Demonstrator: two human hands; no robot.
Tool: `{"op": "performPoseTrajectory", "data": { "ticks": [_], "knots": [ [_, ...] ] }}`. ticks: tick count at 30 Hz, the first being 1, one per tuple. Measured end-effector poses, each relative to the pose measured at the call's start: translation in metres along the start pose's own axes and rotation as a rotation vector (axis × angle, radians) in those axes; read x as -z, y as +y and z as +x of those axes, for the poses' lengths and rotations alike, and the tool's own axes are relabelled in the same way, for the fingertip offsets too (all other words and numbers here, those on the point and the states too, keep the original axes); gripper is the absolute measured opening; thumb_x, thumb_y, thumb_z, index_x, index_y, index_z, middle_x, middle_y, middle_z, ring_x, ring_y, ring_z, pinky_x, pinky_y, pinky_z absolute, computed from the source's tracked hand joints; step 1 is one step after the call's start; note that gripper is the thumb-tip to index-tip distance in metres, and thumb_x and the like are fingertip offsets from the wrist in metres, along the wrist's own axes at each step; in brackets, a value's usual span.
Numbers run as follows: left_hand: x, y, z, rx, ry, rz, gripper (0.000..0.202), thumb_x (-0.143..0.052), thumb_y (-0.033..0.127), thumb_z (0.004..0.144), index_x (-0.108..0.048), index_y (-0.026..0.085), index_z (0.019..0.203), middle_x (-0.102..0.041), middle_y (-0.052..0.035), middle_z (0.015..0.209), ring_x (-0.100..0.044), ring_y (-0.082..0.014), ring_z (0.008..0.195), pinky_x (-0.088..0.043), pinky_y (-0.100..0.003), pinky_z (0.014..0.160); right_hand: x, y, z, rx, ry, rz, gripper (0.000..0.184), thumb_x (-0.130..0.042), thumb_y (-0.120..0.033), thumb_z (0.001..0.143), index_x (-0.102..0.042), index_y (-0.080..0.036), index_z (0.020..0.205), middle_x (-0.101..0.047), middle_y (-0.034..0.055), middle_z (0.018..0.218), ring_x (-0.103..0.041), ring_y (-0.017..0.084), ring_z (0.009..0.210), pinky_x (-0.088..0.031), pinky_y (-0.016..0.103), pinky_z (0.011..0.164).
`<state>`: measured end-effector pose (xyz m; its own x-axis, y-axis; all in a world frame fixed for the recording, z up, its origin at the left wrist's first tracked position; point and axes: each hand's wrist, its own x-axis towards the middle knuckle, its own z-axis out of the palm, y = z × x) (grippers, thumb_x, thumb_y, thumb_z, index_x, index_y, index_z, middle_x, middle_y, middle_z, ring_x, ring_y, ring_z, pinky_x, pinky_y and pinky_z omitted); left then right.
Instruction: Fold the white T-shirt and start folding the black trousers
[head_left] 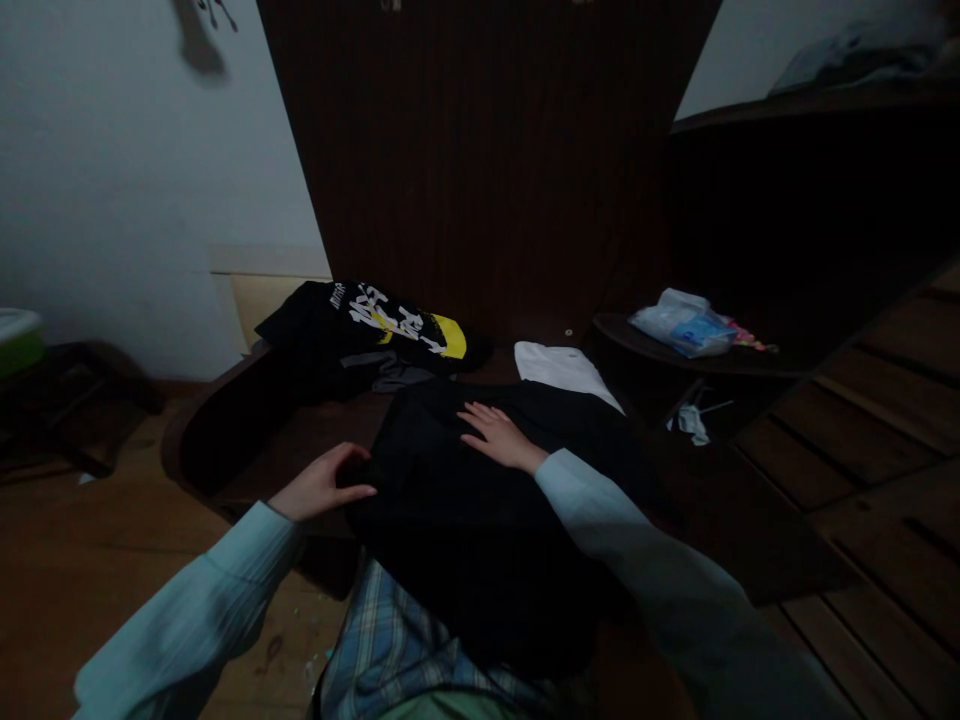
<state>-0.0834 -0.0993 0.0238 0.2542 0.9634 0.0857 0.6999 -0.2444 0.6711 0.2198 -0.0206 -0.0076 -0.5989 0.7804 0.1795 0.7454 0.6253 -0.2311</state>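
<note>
A black garment (465,500) lies spread over the dark wooden surface, its near part hanging down over my lap. My right hand (499,438) rests flat on its upper part, fingers stretched out. At the garment's left edge is my left hand (330,483), thumb and fingers apart in a curve; I see no cloth clearly between them. Just behind the garment lies a folded white cloth (562,370), partly covered by it. A black shirt with white and yellow print (397,325) is heaped at the back left.
A dark wooden panel (487,180) rises behind the surface. On a rounded shelf (645,345) at right sits a blue and white plastic packet (686,325). The surface has a raised curved edge (187,430) at left. A green and white container (19,340) stands far left.
</note>
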Motion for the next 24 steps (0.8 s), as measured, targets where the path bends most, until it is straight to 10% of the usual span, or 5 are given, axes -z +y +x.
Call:
{"op": "performPoseTrajectory", "data": {
  "ticks": [5,13,17,24],
  "knots": [
    [-0.026,-0.003,-0.008,-0.026,0.185,0.115,0.009,-0.050,0.026,0.062,-0.045,0.020,0.067,-0.053,0.0005,0.069,-0.052,-0.0172,0.069,-0.042,-0.028,0.064,-0.002,0.001,0.000,0.008,0.034,0.023,0.048,-0.038,-0.042,0.086,-0.041,-0.018,0.128,-0.036,0.0111,0.137,-0.030,0.023,0.128,-0.025,0.045,0.103],
    [-0.025,-0.010,0.002,-0.055,0.297,0.005,0.015,-0.040,0.011,0.050,-0.030,0.021,0.056,-0.053,-0.0012,0.076,-0.051,-0.0165,0.076,-0.040,-0.027,0.069,0.010,-0.011,-0.007,0.206,0.311,0.139,0.035,-0.044,-0.038,0.085,-0.056,-0.015,0.108,-0.060,0.0099,0.106,-0.051,0.018,0.104,-0.041,0.035,0.091],
    [-0.026,-0.011,-0.002,-0.045,0.328,-0.067,0.013,-0.041,0.012,0.053,-0.038,0.020,0.062,-0.053,-0.0006,0.073,-0.051,-0.0157,0.071,-0.040,-0.027,0.067,0.013,-0.019,-0.011,0.413,0.294,0.128,0.047,-0.055,-0.050,0.075,-0.057,-0.015,0.107,-0.062,0.0102,0.102,-0.055,0.020,0.096,-0.046,0.035,0.084],
    [-0.028,-0.008,-0.002,-0.015,0.379,0.026,0.018,-0.041,0.009,0.050,-0.046,0.019,0.064,-0.048,0.0022,0.066,-0.049,-0.0139,0.065,-0.039,-0.024,0.062,0.007,-0.026,-0.008,0.580,0.184,-0.120,0.023,-0.040,-0.020,0.086,-0.059,-0.018,0.099,-0.064,0.0081,0.100,-0.058,0.016,0.086,-0.047,0.030,0.072]
  ]
}}
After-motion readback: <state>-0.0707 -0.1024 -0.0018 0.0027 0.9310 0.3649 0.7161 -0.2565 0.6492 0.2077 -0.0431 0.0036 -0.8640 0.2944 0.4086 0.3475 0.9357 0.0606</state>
